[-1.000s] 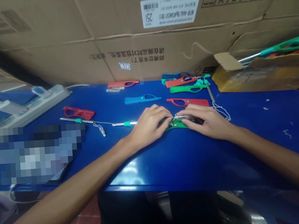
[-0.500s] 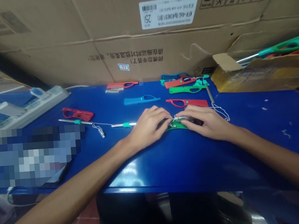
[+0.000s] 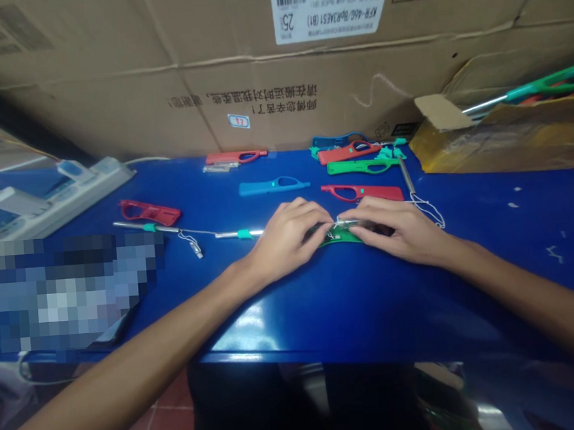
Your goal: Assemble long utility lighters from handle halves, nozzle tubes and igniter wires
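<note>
On the blue table a green lighter casing half (image 3: 341,236) lies between my two hands. My left hand (image 3: 296,237) is closed around its left part, thumb and fingertips near thin white wires. A metal lighter tube with a green collar (image 3: 244,234) sticks out to the left from under that hand. My right hand (image 3: 399,230) pinches a small clear fuel tank with a metal top (image 3: 350,223) over the casing. Its fingers hide most of the tank. Just behind the right hand lies a red lighter casing half (image 3: 381,193).
Blue (image 3: 274,186), green (image 3: 362,166) and red casing halves (image 3: 150,212) lie around the table. Another metal tube (image 3: 143,226) with wires lies left. A power strip (image 3: 88,189) and a blurred device (image 3: 71,295) are further left. A carton of lighters (image 3: 503,141) stands right.
The camera view has shifted slightly. Both hands stay at the green casing in nearly the same pose, with little visible movement.
</note>
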`<state>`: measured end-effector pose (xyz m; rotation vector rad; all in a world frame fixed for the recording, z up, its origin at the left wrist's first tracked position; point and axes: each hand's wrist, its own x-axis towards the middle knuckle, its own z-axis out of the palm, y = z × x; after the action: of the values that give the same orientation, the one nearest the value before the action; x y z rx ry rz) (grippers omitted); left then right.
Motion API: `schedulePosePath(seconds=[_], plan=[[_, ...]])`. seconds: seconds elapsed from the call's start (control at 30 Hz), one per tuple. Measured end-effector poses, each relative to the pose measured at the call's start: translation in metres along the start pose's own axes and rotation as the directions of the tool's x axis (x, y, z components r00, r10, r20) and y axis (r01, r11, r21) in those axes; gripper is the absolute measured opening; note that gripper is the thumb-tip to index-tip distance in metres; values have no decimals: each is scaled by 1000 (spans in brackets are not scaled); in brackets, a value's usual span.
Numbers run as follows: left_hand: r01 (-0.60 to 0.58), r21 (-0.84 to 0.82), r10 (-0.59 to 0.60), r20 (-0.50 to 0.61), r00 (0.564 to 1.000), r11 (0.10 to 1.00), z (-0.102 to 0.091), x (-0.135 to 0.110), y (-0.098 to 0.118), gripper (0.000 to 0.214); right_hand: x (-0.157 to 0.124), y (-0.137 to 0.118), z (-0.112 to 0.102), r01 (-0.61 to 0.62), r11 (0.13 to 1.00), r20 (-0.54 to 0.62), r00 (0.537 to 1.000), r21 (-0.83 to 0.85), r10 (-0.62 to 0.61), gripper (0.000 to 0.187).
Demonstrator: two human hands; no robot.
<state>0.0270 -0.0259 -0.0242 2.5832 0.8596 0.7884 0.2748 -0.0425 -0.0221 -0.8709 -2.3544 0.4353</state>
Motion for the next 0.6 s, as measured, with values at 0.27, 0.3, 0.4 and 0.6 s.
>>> schedulePosePath(seconds=[0.27,0.3,0.4,0.6], plan=[[-18,-22,17,-32,999,1000,1,0,0,19,0,1,0,22,999,-7,1000,30,-22,34],[-21,-22,20,-33,999,1000,1,0,0,19,0,1,0,28,999,-10,1000,34,-28,35],[-34,-20,33,-35,999,999,2,0,-1,17,0,2,1,52,998,-20,998,38,-52,36],[-40,-24,39,-43,998,999,2,-1,-1,16,-1,3,2,46,998,-19,999,34,-45,35]])
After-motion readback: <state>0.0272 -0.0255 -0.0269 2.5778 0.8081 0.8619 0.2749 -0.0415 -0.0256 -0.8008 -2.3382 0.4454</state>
